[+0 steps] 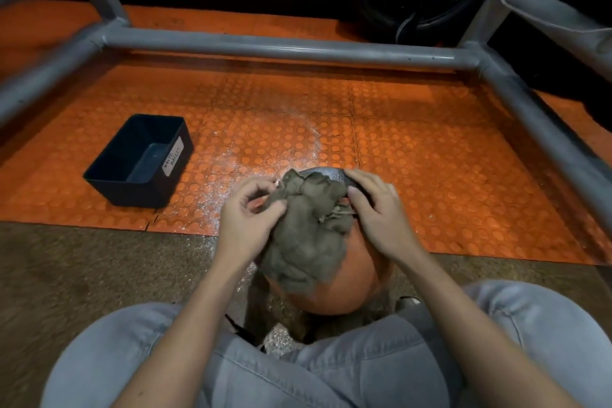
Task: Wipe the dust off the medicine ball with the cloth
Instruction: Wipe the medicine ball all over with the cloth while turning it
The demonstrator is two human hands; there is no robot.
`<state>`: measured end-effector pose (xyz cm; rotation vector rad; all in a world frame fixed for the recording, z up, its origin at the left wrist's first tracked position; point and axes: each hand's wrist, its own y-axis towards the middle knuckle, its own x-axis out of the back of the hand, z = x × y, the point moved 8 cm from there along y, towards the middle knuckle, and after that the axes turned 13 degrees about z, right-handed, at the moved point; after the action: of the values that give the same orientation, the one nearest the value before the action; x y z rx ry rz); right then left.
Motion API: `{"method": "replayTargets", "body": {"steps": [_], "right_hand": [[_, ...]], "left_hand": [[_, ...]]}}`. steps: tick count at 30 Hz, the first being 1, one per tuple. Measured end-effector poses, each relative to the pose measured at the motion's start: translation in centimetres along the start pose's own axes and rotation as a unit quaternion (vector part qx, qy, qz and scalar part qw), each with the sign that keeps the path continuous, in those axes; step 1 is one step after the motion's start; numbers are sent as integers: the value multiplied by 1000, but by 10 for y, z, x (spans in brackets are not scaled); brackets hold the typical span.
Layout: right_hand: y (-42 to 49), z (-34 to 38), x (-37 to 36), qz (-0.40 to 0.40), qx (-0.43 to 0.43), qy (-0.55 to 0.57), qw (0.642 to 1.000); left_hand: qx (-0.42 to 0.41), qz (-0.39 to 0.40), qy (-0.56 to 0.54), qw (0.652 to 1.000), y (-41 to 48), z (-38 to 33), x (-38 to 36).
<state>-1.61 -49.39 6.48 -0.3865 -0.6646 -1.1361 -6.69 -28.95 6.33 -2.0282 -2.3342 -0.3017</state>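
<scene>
Two hands busy: left hand (251, 219) pinches the bunched cloth (304, 225), fingers curled; right hand (374, 209), just beside it, spreads loose-fingered over the medicine ball (347, 281), apparently steadying it.

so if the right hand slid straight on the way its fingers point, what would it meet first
The cloth, most likely: the right hand lies on the ball with fingers pointing forward-left, at the bunched fabric the left hand grips. Depth is hard to judge.
</scene>
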Motion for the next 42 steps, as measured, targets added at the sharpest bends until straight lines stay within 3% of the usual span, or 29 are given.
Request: {"method": "replayTargets", "body": {"steps": [3,6,9,14,16,19,21,22,24,29,31,33,35,37,40,42], "right_hand": [[-17,13,-6,-15,4,-83,996],[-32,26,-21,-30,10,-129,991],[-31,28,-26,-31,-13,-102,994],[-27,14,-21,-4,-38,-61,997],[-29,12,-20,-18,-30,-48,998],[-38,16,-20,-69,-29,-51,996],[-44,19,-23,-90,-36,-67,993],[-44,19,-24,-95,-41,-72,992],[-42,16,-21,-102,-45,-64,992],[-38,8,-17,-94,-21,-40,995],[-39,11,-19,-91,-12,-44,995],[-40,13,-21,-90,-13,-48,995],[-41,15,-21,-98,-12,-48,994],[-39,12,-18,-103,-15,-42,994],[-39,6,-14,-103,-18,-34,994],[-40,7,-17,-91,-11,-35,995]], "left_hand": [[3,-62,73,995,5,-9,10],[-9,-17,113,993,0,-14,-4],[-6,31,258,966,-21,-14,-24],[-205,32,371,905,-46,-41,-47],[-180,35,354,917,-31,-37,-43],[-12,-19,190,981,3,-14,-14],[73,-35,107,991,16,2,-4],[69,-30,116,990,17,1,-3],[-14,-6,187,982,6,-19,-13],[-164,69,322,930,-34,-53,-37],[-127,79,291,945,-16,-45,-28],[-28,53,212,975,14,-25,-11],[49,45,162,984,28,-11,-5],[6,66,191,979,21,-21,-15],[-122,128,252,951,-15,-53,-41],[-150,149,284,935,-18,-57,-43]]}}
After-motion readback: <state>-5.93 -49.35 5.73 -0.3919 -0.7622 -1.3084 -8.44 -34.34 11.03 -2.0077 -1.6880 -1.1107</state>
